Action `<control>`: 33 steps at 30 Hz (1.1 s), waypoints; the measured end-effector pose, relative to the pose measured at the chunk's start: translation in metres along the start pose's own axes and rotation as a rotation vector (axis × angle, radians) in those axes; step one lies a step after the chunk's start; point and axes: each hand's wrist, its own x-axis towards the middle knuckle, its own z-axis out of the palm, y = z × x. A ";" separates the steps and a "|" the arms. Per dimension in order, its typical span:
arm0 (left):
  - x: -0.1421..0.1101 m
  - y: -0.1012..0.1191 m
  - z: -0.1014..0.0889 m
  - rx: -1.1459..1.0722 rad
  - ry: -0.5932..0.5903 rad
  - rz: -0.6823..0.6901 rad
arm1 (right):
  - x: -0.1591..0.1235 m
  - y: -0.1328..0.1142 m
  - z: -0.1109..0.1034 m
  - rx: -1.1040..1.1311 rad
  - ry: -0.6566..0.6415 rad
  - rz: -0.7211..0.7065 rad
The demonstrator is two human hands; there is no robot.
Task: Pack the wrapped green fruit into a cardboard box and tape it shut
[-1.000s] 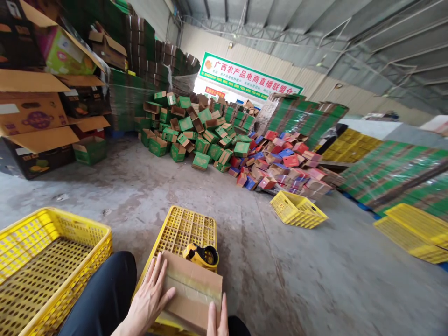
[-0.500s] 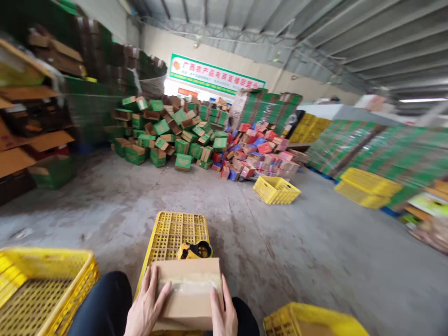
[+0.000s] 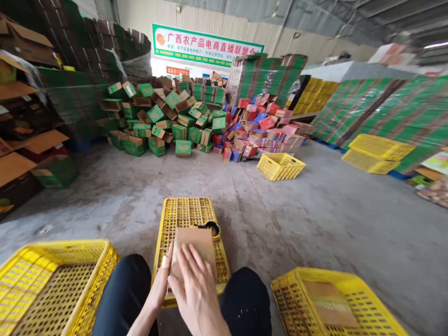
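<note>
A small brown cardboard box lies on an upturned yellow plastic crate between my knees. A strip of clear tape shows on part of its top. Along the box's left side rests my left hand, fingers straight against the cardboard. My right hand lies flat over the top, its fingers stretched out and pointing away from me, hiding much of that face. Just behind the box, partly covered by it, is a black and yellow tape dispenser.
A yellow crate stands at my left. At my right, another crate holds a flat-topped cardboard box. Farther off are a yellow crate, heaped green cartons, red and blue cartons and wrapped stacks.
The box has turned so its narrower side faces me. My right hand has moved from its right side onto the top; my left stays at the left side. The view has tipped downward.
</note>
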 end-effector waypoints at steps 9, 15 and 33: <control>-0.024 0.058 -0.016 0.353 -0.025 0.414 | 0.001 0.012 0.004 -0.043 -0.035 -0.101; -0.011 0.057 -0.023 0.525 -0.004 0.619 | -0.017 0.046 0.000 -0.084 0.076 -0.051; -0.001 0.082 -0.026 0.784 -0.155 0.662 | -0.013 0.037 0.005 -0.044 0.041 -0.187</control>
